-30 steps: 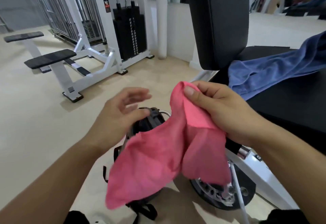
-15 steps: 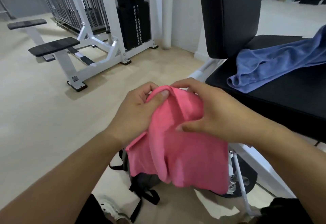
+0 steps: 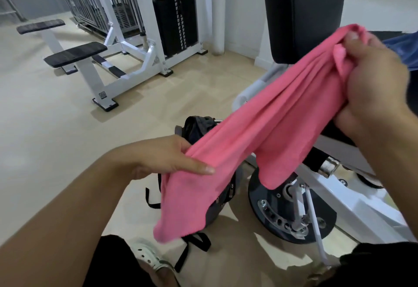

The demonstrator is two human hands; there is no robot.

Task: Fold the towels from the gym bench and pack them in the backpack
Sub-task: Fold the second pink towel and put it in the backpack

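A pink towel [image 3: 267,128] stretches slantwise between my two hands, its lower end hanging loose. My right hand [image 3: 371,83] grips the bunched upper end at the right, in front of the bench's black backrest [image 3: 303,13]. My left hand [image 3: 172,157] pinches the towel lower down, thumb on top. Beneath the towel, a dark backpack [image 3: 196,126] stands on the floor, mostly hidden, with its straps trailing. A sliver of a blue towel [image 3: 404,51] shows at the right edge, behind my right hand.
The bench's white frame [image 3: 352,198] and a black pivot disc [image 3: 287,216] sit low at the right. A white cable machine with a black weight stack [image 3: 174,13] and two padded seats [image 3: 74,53] stands at the back left. My white shoe [image 3: 147,255] is near the bottom edge.
My hands, which held the towel's top close together, have pulled apart: the right rose up and right with one end, the left slid down and left, stretching the towel out.
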